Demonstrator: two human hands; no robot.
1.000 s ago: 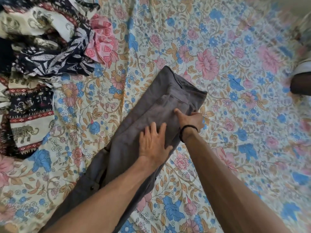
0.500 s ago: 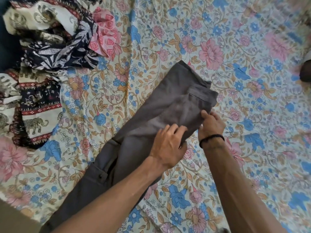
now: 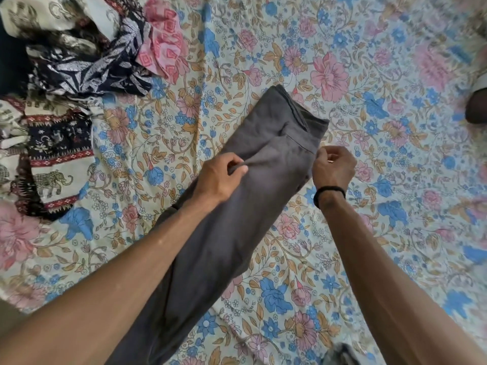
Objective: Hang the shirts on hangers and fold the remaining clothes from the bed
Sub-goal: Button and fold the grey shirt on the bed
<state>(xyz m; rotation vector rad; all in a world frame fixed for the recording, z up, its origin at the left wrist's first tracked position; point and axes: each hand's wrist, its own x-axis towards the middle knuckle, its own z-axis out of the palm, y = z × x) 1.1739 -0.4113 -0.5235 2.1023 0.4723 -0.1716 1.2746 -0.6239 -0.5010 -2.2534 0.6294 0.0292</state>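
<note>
A grey pair of trousers [image 3: 253, 196] lies lengthwise on the flowered bed sheet [image 3: 369, 127], folded leg on leg, waistband at the far end. My left hand [image 3: 218, 177] pinches a fold of the grey cloth on its left side, below the waistband. My right hand [image 3: 333, 168], with a black band on the wrist, has curled fingers pinching the cloth's right edge near the waistband. The trousers' lower part runs under my left forearm toward the near bed edge.
A heap of patterned clothes [image 3: 79, 61] fills the upper left: dark leaf print, pink print [image 3: 163, 48] and an elephant-print piece [image 3: 52, 164]. A dark object [image 3: 477, 106] sits at the right edge. A blue-grey scrap [image 3: 342, 354] shows at the bottom.
Both hands went from resting on the trousers to pinching them. My left hand moved to the cloth's left side, my right hand to its right edge. The trousers look narrower and straighter.
</note>
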